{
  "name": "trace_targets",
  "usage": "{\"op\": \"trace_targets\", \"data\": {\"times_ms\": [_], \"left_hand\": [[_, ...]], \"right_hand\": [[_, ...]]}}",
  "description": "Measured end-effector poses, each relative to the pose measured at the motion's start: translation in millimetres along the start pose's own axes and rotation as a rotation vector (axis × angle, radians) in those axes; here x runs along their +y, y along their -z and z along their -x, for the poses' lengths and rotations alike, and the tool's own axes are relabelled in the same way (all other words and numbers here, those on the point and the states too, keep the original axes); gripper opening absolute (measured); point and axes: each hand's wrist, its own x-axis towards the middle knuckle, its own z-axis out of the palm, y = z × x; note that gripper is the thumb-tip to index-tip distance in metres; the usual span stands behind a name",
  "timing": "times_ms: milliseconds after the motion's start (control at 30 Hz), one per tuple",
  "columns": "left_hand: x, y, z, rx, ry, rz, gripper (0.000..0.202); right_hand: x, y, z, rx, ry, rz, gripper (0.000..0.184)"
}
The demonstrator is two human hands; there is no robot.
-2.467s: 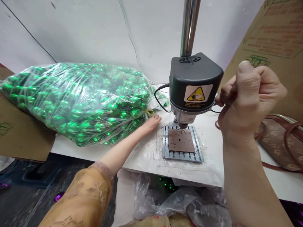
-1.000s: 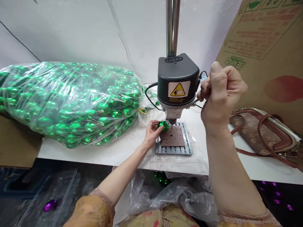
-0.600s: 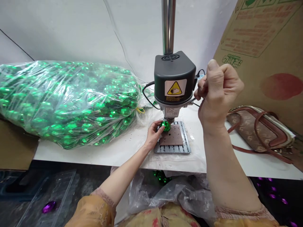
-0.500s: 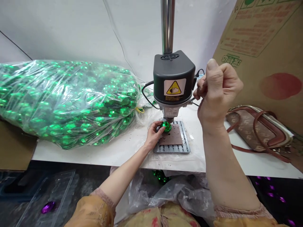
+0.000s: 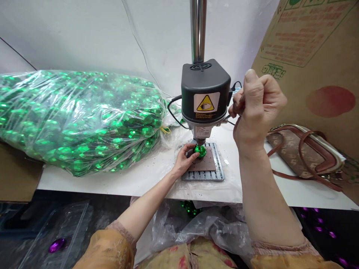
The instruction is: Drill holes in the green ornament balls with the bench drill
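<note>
A small bench drill press (image 5: 205, 91) stands on a white table (image 5: 117, 179), its dark head on a steel column. My left hand (image 5: 185, 160) pinches a faceted green bead (image 5: 199, 150) and holds it on the brown pad of the drill's base plate (image 5: 220, 172), right under the bit. My right hand (image 5: 256, 108) is raised beside the drill head, fist closed round the feed lever, which is mostly hidden in the fingers.
A large clear bag of green beads (image 5: 78, 119) lies on the table's left. A brown handbag (image 5: 304, 153) sits at the right before a leaning cardboard box (image 5: 311, 56). Crumpled plastic bags (image 5: 202, 231) hang below the table edge. A purple bead (image 5: 57, 244) lies on the floor.
My left hand drew back from the bag with a green bead and carried it rightward onto the pad under the bit. The right hand stayed on the lever.
</note>
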Motion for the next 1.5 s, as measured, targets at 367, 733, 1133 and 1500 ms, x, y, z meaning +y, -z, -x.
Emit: {"op": "trace_targets", "data": {"times_ms": [367,733,1133,1500], "left_hand": [[1.2,2.5,6.3,-0.128,-0.046,-0.074,0.05],[-0.4,-2.0,10.7,-0.146,-0.018,0.009,0.061],[2.6,-3.5,12.4,-0.125,-0.022,-0.019,0.061],[-0.8,-1.5,13.0,-0.122,-0.052,-0.105,0.064]], "right_hand": [[-1.2,-0.7,1.0,0.009,0.007,0.007,0.053],[-3.5,3.2,6.4,-0.009,0.007,0.01,0.053],[-2.5,10.0,38.6,0.088,0.128,-0.041,0.051],[5.3,20.8,51.3,0.045,0.235,-0.109,0.053]]}}
